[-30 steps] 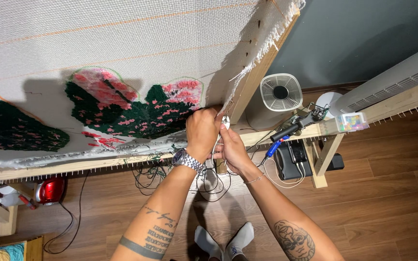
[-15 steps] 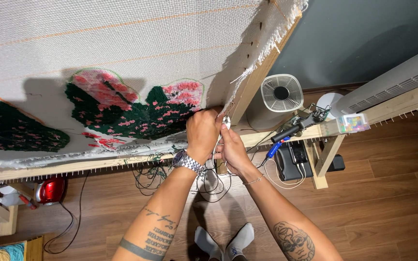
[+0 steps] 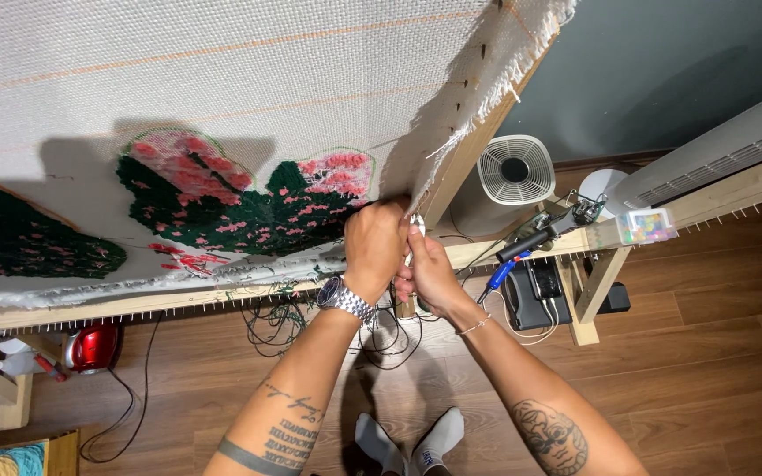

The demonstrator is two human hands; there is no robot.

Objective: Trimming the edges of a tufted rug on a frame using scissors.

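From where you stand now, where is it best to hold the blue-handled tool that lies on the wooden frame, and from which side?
Probably by the black and blue handle, coming from above and from the person's side. The tool lies slanted across the wooden frame rail, its working head toward the white fan and its handle end overhanging the near edge, so that end is free. Both hands, left hand and right hand, are at the cloth corner.

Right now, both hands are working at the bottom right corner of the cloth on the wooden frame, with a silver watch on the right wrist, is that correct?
Not quite: the head view shows the watch on the left wrist. The left hand and right hand are indeed together at the cloth's corner on the wooden frame.
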